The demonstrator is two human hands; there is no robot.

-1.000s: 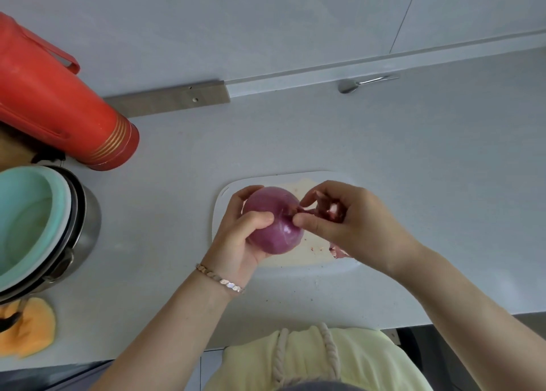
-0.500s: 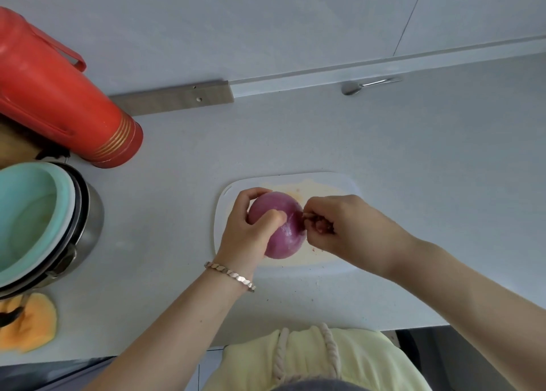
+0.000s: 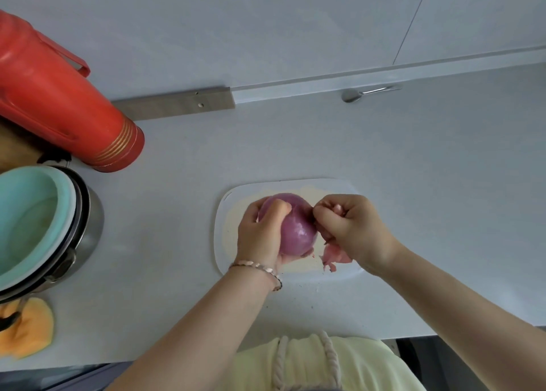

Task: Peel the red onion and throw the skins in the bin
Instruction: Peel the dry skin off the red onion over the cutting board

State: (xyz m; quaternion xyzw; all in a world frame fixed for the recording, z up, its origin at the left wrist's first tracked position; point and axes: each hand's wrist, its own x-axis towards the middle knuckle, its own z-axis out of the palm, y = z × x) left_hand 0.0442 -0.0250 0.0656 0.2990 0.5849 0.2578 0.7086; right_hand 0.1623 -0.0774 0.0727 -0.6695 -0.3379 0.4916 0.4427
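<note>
The red onion (image 3: 297,231), glossy purple, is held just above the white cutting board (image 3: 224,213). My left hand (image 3: 260,234) grips it from the left, thumb across its top. On the onion's right side my right hand (image 3: 351,228) has its fingertips pinched on a strip of skin, and pink skin shows inside its curled fingers. Loose pink onion skins (image 3: 334,257) lie on the board under my right wrist. No bin is in view.
A red thermos (image 3: 59,104) stands at the back left. A steel pot with a teal bowl (image 3: 32,225) in it sits at the left edge, with an orange cloth (image 3: 26,328) in front. A metal spoon (image 3: 363,93) lies by the wall. The counter's front edge is near my body.
My left hand has turned the onion and moved its thumb over the top. My right hand has closed tighter against the onion's right side, pulling at the skin.
</note>
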